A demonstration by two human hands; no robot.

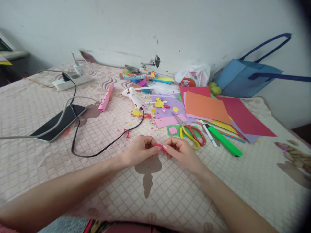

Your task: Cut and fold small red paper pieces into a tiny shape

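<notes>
We see a desk (36, 168) under a pale quilted cloth with brown leaf prints, set against a white wall. At the far right a blue bag (245, 81) leans on that wall, with two green fruits (215, 89) just beside it. In front of the bag lies a spread of coloured sheets (206, 108), orange on top, red and purple under it. At the left a dark phone (59, 123) lies flat, with a black cable (97, 150) looping past it toward a white glue gun (132, 95). Behind the phone sits a white power strip (70, 81). A green marker (224, 140) lies right of the scissors (190, 134), whose handles are red and yellow. A pink strip (105, 98) lies between the phone and the glue gun.

Near the middle our left hand (138, 150) and right hand (181, 152) meet just above the cloth. The fingers (159, 149) of both hands are pinched narrow on a small pink scrap (159, 145), held between the two hands and mostly hidden by the fingertips. A red snippet (126, 132) lies just beyond the left hand.
</notes>
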